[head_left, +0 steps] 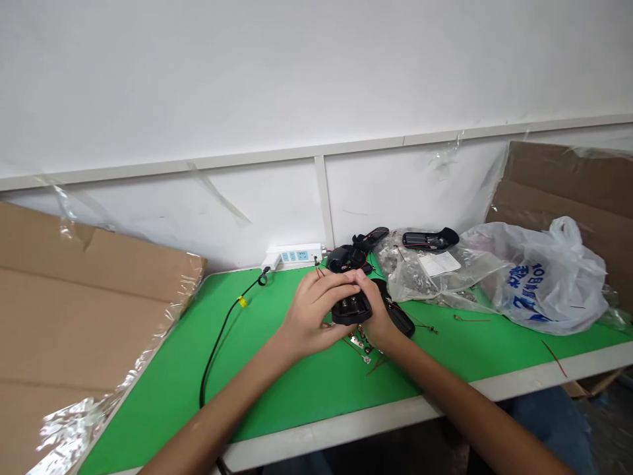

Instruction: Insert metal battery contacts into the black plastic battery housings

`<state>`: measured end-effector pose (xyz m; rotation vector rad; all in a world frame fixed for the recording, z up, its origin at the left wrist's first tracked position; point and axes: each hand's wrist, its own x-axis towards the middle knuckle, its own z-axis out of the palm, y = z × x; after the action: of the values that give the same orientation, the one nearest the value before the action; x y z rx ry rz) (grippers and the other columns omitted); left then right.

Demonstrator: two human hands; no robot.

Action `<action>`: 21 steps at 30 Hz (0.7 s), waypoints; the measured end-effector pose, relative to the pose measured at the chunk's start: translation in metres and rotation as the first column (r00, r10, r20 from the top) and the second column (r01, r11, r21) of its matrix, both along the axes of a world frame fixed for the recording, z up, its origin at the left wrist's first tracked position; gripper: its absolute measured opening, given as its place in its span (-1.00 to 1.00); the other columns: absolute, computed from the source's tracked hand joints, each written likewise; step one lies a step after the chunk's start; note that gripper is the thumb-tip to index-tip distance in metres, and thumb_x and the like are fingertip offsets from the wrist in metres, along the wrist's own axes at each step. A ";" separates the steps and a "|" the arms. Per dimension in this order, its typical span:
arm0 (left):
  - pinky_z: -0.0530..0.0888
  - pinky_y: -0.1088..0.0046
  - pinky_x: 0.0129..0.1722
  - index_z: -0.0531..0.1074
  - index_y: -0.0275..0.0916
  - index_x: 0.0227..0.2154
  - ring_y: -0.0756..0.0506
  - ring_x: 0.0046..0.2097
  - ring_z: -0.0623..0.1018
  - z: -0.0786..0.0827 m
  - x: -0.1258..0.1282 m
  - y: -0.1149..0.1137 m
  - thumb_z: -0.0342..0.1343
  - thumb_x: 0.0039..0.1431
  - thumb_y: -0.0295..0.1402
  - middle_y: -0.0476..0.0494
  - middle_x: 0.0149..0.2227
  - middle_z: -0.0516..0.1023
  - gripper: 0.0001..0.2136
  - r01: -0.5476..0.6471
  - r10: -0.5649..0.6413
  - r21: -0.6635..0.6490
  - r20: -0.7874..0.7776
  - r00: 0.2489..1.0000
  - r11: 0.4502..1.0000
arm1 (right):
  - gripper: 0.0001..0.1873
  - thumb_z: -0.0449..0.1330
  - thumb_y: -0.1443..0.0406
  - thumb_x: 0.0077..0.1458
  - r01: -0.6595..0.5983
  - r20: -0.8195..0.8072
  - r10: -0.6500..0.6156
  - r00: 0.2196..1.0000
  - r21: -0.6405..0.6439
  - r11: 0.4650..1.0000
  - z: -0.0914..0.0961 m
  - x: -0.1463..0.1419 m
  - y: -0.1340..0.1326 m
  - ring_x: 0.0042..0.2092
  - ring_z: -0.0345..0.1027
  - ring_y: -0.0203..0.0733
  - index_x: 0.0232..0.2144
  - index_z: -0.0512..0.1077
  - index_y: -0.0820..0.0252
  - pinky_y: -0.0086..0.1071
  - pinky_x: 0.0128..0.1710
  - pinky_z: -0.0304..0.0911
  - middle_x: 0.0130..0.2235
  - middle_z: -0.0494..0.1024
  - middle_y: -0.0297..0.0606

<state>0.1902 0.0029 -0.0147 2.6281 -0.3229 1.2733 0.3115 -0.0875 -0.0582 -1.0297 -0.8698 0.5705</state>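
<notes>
Both hands meet over the green table top around a small black plastic housing. My left hand curls over its left side, fingers pressed on the top. My right hand grips it from the right and beneath. A second black shell piece lies just right of the hands. Small metal contacts with thin red wires lie on the mat under the hands. More black housings are piled behind.
A white power strip sits at the wall, and a black cable runs from it across the mat. Clear plastic bags and a white printed bag lie at right. Cardboard sheets flank both sides.
</notes>
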 end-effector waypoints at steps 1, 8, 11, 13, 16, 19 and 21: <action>0.46 0.05 0.08 0.40 -0.11 0.18 -0.27 0.06 0.61 -0.002 0.002 0.003 0.32 0.18 -0.38 -0.27 0.06 0.63 -0.50 0.015 -0.016 -0.018 -0.049 0.999 1.000 | -0.38 -0.07 -0.22 0.35 -0.010 -0.045 0.011 0.999 0.019 1.000 -0.001 -0.001 0.001 -0.05 0.47 -0.06 -0.25 0.50 0.11 -0.18 0.07 0.37 -0.19 0.58 -0.23; 0.46 0.05 0.15 0.28 -0.02 0.35 -0.24 0.16 0.57 -0.022 -0.004 0.018 0.23 0.27 -0.44 -0.26 0.21 0.56 -0.39 0.077 -0.102 -0.183 -0.132 0.986 0.980 | -0.40 0.02 -0.22 0.29 -0.144 -0.280 0.130 0.951 -0.027 0.989 0.003 -0.007 0.000 0.05 0.48 0.01 -0.23 0.54 0.12 -0.15 0.08 0.40 -0.13 0.63 -0.20; 0.48 0.05 0.15 0.28 -0.03 0.36 -0.23 0.15 0.57 -0.030 -0.010 0.016 0.20 0.32 -0.43 -0.27 0.22 0.56 -0.43 0.043 -0.076 -0.240 -0.129 0.989 0.970 | -0.43 0.06 -0.18 0.30 -0.187 -0.324 0.165 0.932 -0.039 0.981 0.001 -0.011 -0.002 0.07 0.48 0.02 -0.21 0.55 0.14 -0.12 0.09 0.40 -0.12 0.64 -0.19; 0.48 0.05 0.16 0.27 -0.03 0.37 -0.24 0.17 0.56 -0.034 -0.013 0.013 0.17 0.34 -0.43 -0.27 0.22 0.55 -0.44 0.013 -0.047 -0.236 -0.142 0.989 0.972 | -0.43 0.06 -0.19 0.30 -0.187 -0.317 0.163 0.934 -0.046 0.981 -0.002 -0.014 -0.002 0.09 0.47 0.03 -0.20 0.56 0.14 -0.10 0.13 0.39 -0.12 0.64 -0.18; 0.48 0.07 0.16 0.24 -0.04 0.38 -0.24 0.19 0.55 -0.037 -0.017 0.010 0.13 0.35 -0.43 -0.28 0.23 0.54 -0.43 -0.005 -0.028 -0.213 -0.149 0.988 0.977 | -0.41 0.08 -0.22 0.27 -0.121 -0.271 0.098 0.957 -0.070 0.990 -0.009 -0.016 -0.003 0.13 0.45 0.05 -0.19 0.56 0.11 -0.09 0.17 0.37 -0.09 0.63 -0.17; 0.47 0.10 0.15 0.21 -0.05 0.39 -0.24 0.20 0.54 -0.036 -0.018 0.009 0.09 0.34 -0.45 -0.29 0.24 0.52 -0.42 -0.010 -0.019 -0.179 -0.160 0.987 0.984 | -0.40 0.04 -0.25 0.26 -0.058 -0.177 0.043 0.983 -0.084 0.995 -0.014 -0.017 -0.005 0.15 0.43 0.06 -0.16 0.56 0.07 -0.07 0.20 0.35 -0.04 0.61 -0.17; 0.46 0.11 0.14 0.20 -0.08 0.38 -0.25 0.20 0.54 -0.035 -0.019 0.008 0.08 0.32 -0.48 -0.31 0.23 0.53 -0.42 -0.017 -0.006 -0.140 -0.162 0.987 0.990 | -0.41 0.01 -0.23 0.29 -0.032 -0.090 0.023 0.996 -0.096 0.995 -0.015 -0.017 -0.007 0.14 0.42 0.05 -0.17 0.56 0.04 -0.08 0.20 0.35 -0.03 0.60 -0.18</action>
<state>0.1712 0.0108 -0.0501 2.5912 -0.1913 1.0343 0.2950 -0.0946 -0.0733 -1.0733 -0.7849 0.6828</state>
